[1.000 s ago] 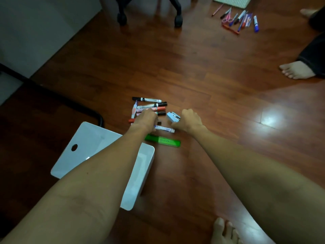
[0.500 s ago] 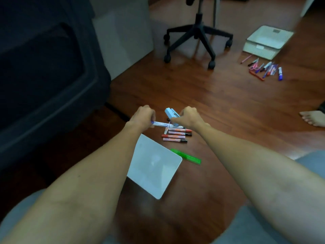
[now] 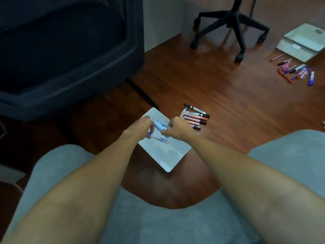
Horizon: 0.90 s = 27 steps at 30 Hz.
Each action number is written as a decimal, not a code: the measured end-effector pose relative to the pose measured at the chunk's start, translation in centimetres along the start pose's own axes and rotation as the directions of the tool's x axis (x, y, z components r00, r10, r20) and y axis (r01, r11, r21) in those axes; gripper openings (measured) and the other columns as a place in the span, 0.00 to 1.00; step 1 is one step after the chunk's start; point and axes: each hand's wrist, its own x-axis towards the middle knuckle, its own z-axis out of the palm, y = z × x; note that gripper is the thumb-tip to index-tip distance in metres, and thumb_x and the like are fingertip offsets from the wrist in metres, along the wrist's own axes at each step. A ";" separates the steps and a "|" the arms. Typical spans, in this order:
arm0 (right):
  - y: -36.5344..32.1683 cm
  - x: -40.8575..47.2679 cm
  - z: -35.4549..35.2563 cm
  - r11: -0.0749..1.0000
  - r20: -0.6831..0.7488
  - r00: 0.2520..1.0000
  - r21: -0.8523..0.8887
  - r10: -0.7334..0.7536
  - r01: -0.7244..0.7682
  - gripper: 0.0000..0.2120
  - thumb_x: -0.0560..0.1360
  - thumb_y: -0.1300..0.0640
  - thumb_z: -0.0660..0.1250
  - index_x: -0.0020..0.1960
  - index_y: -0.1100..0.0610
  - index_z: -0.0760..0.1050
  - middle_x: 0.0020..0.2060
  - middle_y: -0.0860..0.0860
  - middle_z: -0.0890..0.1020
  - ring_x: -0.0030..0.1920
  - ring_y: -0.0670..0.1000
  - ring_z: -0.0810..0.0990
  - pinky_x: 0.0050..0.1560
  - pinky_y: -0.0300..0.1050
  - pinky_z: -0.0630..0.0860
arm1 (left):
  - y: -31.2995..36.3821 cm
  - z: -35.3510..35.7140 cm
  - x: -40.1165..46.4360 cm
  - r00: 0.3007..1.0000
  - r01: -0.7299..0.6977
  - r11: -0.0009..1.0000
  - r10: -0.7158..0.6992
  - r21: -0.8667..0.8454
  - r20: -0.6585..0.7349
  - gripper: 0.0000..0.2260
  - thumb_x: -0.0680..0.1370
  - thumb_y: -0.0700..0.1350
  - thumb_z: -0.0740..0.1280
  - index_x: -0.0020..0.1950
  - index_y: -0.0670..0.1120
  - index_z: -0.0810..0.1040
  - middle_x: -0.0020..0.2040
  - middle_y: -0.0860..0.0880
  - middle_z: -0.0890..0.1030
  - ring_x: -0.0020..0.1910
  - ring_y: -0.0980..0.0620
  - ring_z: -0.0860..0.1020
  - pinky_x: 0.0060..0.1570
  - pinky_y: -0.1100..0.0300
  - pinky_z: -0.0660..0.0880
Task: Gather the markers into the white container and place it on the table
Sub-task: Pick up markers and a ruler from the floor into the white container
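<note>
White container (image 3: 165, 154) lies on the wooden floor (image 3: 228, 103) beneath both hands: left hand (image 3: 141, 125) pinching a blue-capped marker (image 3: 158, 138), right hand (image 3: 178, 129) pinching a pale blue box (image 3: 161, 126); next, releasing them inside, then collecting the marker row (image 3: 195, 116) just beyond its far corner.

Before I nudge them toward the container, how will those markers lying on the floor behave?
The markers look like round, rigid barrels, so a push across their length would probably roll them over the smooth wood floor. They lie side by side, so one sweep likely moves several. They seem light and easy to lift.
</note>
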 end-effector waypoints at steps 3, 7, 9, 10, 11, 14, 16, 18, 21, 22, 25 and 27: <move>0.6 0.0 1.4 0.994 0.012 1.000 -0.112 -0.006 0.008 0.16 0.71 0.46 0.73 0.47 0.60 0.80 0.36 0.53 0.79 0.33 0.49 0.76 0.29 0.41 0.69 | -0.1 1.1 0.0 1.000 -0.008 1.000 0.008 0.002 -0.019 0.09 0.72 0.40 0.77 0.50 0.46 0.82 0.56 0.47 0.76 0.52 0.46 0.79 0.53 0.54 0.81; 1.4 0.1 2.6 0.967 -0.030 0.998 -0.252 -0.056 0.047 0.19 0.73 0.44 0.71 0.54 0.59 0.80 0.48 0.55 0.80 0.45 0.53 0.79 0.42 0.47 0.76 | 0.4 2.2 0.0 0.999 0.011 1.000 -0.012 0.010 0.032 0.11 0.74 0.40 0.75 0.56 0.45 0.82 0.61 0.44 0.75 0.57 0.44 0.79 0.57 0.55 0.78; 1.7 0.3 2.8 0.975 -0.052 0.996 -0.216 -0.070 0.058 0.20 0.73 0.45 0.71 0.55 0.59 0.80 0.51 0.55 0.79 0.48 0.53 0.78 0.42 0.46 0.76 | 0.4 2.4 0.1 1.000 -0.007 1.000 0.007 -0.004 0.010 0.11 0.74 0.39 0.74 0.55 0.45 0.82 0.62 0.44 0.74 0.57 0.44 0.79 0.54 0.56 0.78; 1.9 0.4 2.7 0.983 -0.064 0.995 -0.172 -0.071 0.059 0.21 0.73 0.45 0.72 0.57 0.60 0.80 0.52 0.56 0.79 0.49 0.54 0.78 0.44 0.47 0.77 | 0.3 2.2 0.1 1.000 -0.013 1.000 0.013 -0.010 -0.006 0.10 0.75 0.38 0.74 0.55 0.45 0.81 0.61 0.44 0.74 0.57 0.45 0.79 0.52 0.58 0.78; 1.9 0.6 2.5 0.989 -0.085 0.994 -0.130 -0.076 0.064 0.22 0.73 0.46 0.72 0.58 0.61 0.80 0.53 0.56 0.79 0.50 0.55 0.79 0.47 0.49 0.79 | 0.3 1.9 0.2 0.999 -0.025 1.000 0.025 -0.008 -0.024 0.09 0.76 0.38 0.73 0.54 0.45 0.81 0.60 0.45 0.75 0.57 0.45 0.80 0.51 0.58 0.79; 1.9 1.2 0.7 0.995 -0.149 0.985 -0.059 -0.090 0.082 0.17 0.73 0.47 0.72 0.52 0.60 0.81 0.49 0.56 0.79 0.47 0.55 0.79 0.44 0.48 0.77 | 0.5 0.0 1.2 0.991 -0.076 0.997 0.073 -0.018 -0.115 0.05 0.77 0.36 0.71 0.51 0.43 0.82 0.56 0.45 0.74 0.55 0.45 0.79 0.50 0.54 0.79; 2.4 1.9 -0.8 0.997 -0.208 0.975 -0.029 -0.073 0.069 0.13 0.72 0.48 0.72 0.38 0.56 0.76 0.40 0.55 0.76 0.40 0.54 0.76 0.38 0.44 0.68 | 1.4 -1.4 2.3 0.982 -0.088 0.995 0.079 -0.048 -0.174 0.04 0.77 0.35 0.71 0.50 0.42 0.81 0.56 0.45 0.75 0.52 0.46 0.78 0.47 0.57 0.77; 3.2 2.3 -2.3 0.999 -0.270 0.962 0.004 -0.047 0.051 0.12 0.71 0.48 0.71 0.36 0.55 0.75 0.37 0.54 0.75 0.38 0.54 0.74 0.38 0.43 0.67 | 2.7 -2.4 3.1 0.975 -0.087 0.990 0.061 -0.111 -0.214 0.03 0.78 0.37 0.70 0.51 0.42 0.80 0.56 0.47 0.74 0.48 0.50 0.76 0.46 0.62 0.74; 5.2 2.9 -4.2 0.999 -0.306 0.952 0.054 0.013 0.004 0.08 0.72 0.54 0.70 0.40 0.59 0.81 0.40 0.58 0.80 0.41 0.57 0.78 0.40 0.45 0.72 | 4.9 -3.4 4.5 0.967 -0.095 0.985 0.057 -0.146 -0.247 0.03 0.78 0.41 0.71 0.50 0.44 0.81 0.53 0.48 0.72 0.50 0.49 0.76 0.51 0.56 0.76; 6.1 3.1 -4.7 0.998 -0.306 0.952 0.053 0.031 -0.016 0.07 0.73 0.57 0.69 0.39 0.59 0.81 0.39 0.60 0.80 0.41 0.58 0.78 0.39 0.45 0.69 | 5.6 -3.6 5.1 0.966 -0.095 0.984 0.055 -0.152 -0.254 0.02 0.78 0.41 0.70 0.50 0.44 0.81 0.53 0.48 0.72 0.51 0.48 0.77 0.53 0.55 0.77; 9.2 3.6 -5.0 0.992 -0.293 0.948 0.062 0.122 -0.109 0.07 0.73 0.62 0.67 0.44 0.65 0.82 0.43 0.64 0.82 0.43 0.62 0.81 0.40 0.45 0.70 | 7.9 -3.6 6.8 0.962 -0.097 0.983 0.054 -0.154 -0.266 0.03 0.79 0.41 0.69 0.52 0.44 0.81 0.56 0.46 0.75 0.53 0.47 0.78 0.57 0.52 0.79; 11.1 3.7 -4.7 0.984 -0.290 0.942 0.096 0.170 -0.148 0.08 0.73 0.63 0.68 0.48 0.64 0.83 0.46 0.63 0.83 0.47 0.61 0.83 0.46 0.48 0.77 | 8.9 -3.1 8.1 0.966 -0.100 0.984 0.061 -0.146 -0.253 0.05 0.79 0.41 0.69 0.53 0.43 0.81 0.57 0.45 0.76 0.54 0.46 0.79 0.58 0.50 0.79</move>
